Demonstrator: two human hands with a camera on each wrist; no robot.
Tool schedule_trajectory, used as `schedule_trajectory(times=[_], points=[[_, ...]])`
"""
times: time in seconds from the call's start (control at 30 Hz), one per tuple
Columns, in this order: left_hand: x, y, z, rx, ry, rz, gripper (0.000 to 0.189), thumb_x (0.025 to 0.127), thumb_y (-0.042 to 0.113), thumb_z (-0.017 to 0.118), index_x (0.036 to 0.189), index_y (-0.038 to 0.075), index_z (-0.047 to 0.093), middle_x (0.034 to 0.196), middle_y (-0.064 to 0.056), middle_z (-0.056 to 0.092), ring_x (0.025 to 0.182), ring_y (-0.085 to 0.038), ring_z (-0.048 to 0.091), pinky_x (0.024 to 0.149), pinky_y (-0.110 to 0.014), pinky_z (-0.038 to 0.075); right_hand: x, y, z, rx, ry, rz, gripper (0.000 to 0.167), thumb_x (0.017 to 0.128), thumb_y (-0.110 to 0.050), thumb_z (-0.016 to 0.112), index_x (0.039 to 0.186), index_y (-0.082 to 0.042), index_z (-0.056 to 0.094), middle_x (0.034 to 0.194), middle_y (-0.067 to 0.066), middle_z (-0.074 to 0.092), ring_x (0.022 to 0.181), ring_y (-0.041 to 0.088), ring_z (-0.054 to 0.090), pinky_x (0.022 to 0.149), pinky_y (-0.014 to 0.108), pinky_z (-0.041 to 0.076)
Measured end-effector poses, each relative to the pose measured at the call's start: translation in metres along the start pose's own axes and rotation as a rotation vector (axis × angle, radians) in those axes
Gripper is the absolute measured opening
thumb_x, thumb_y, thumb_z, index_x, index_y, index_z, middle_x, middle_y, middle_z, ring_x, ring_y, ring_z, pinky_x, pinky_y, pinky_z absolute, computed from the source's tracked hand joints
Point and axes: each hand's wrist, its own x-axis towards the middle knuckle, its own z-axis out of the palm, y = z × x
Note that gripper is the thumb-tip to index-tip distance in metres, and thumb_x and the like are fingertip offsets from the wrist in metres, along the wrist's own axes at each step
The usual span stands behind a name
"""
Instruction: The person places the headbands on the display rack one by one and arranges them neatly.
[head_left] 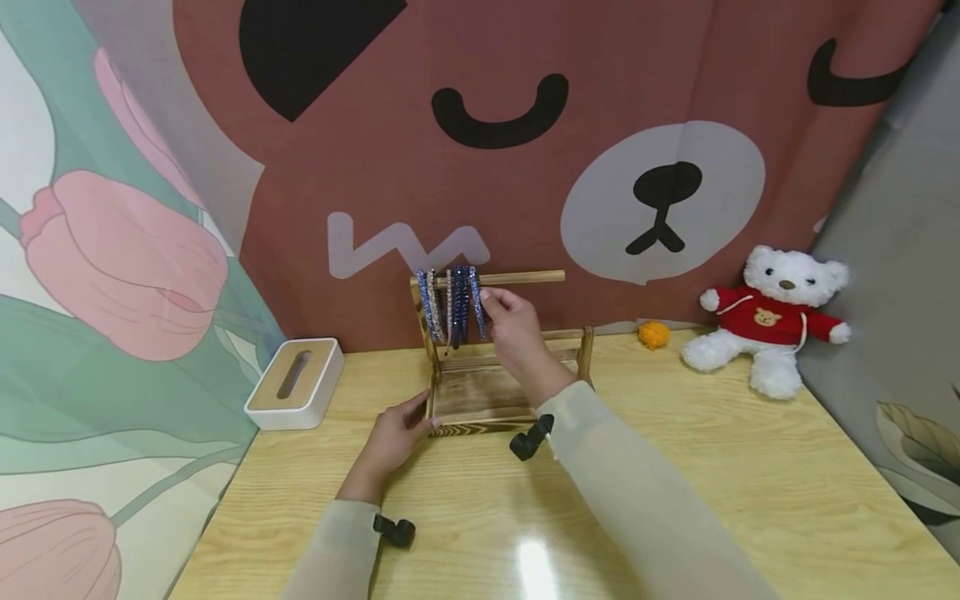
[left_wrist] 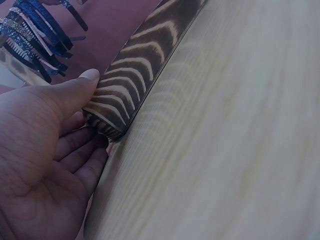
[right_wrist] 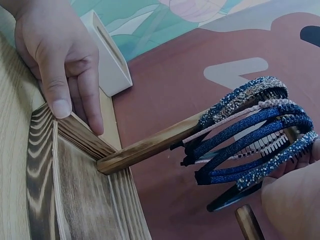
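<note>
A wooden headband stand point(head_left: 480, 398) with a tray base and an upper bar point(head_left: 528, 277) stands on the table. Several headbands point(right_wrist: 235, 125), glittery blue, silver and pink, hang toward the bar's left end in the head view. With thumb and fingers my right hand point(head_left: 517, 333) pinches the rightmost one, a sparkly blue headband point(right_wrist: 277, 159), at its side. My left hand point(head_left: 392, 437) grips the front left corner of the stand, thumb over the striped front edge point(left_wrist: 135, 70) and fingers against the side.
To the left is a white tissue box point(head_left: 294, 383) with a wooden lid. Behind the stand, a small orange ball point(head_left: 654, 335) lies near the wall. A white teddy bear point(head_left: 780, 312) in a red sweater sits at the right of the table point(head_left: 675, 467).
</note>
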Motion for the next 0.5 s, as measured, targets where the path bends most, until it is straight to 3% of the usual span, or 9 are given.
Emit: schedule_trajectory(times=[0.23,0.33,0.5], points=[[0.001,-0.0001,0.0008,0.005,-0.004,-0.002,0.066,0.107,0.026,0.074,0.166,0.01,0.048,0.162,-0.019,0.055,0.15,-0.037,0.055,0.122,-0.053,0.048,-0.0019,-0.0032,0.0002,-0.019,-0.012,0.016,0.023,0.112,-0.012,0.064,0.124,0.007,0.072,0.086,-0.006,0.069,0.079,0.008,0.062,0.07,0.019,0.05],[0.0011,-0.0004,0.0014,0.0,-0.004,-0.004,0.066,0.107,0.025,0.074,0.166,0.009,0.047,0.163,-0.019,0.055,0.151,-0.037,0.054,0.122,-0.052,0.048,-0.0015,-0.0035,-0.0014,-0.045,-0.011,0.044,0.03,0.112,-0.014,0.063,0.134,0.007,0.071,0.1,-0.004,0.07,0.088,0.008,0.061,0.075,0.021,0.049],[0.0004,-0.0003,0.0004,0.002,0.0,-0.009,0.066,0.107,0.026,0.074,0.166,0.01,0.048,0.162,-0.019,0.055,0.151,-0.037,0.054,0.123,-0.053,0.047,-0.0049,-0.0081,-0.0083,-0.138,-0.032,0.061,0.04,0.115,-0.024,0.059,0.145,0.002,0.067,0.13,0.009,0.067,0.115,0.019,0.062,0.101,0.034,0.055]])
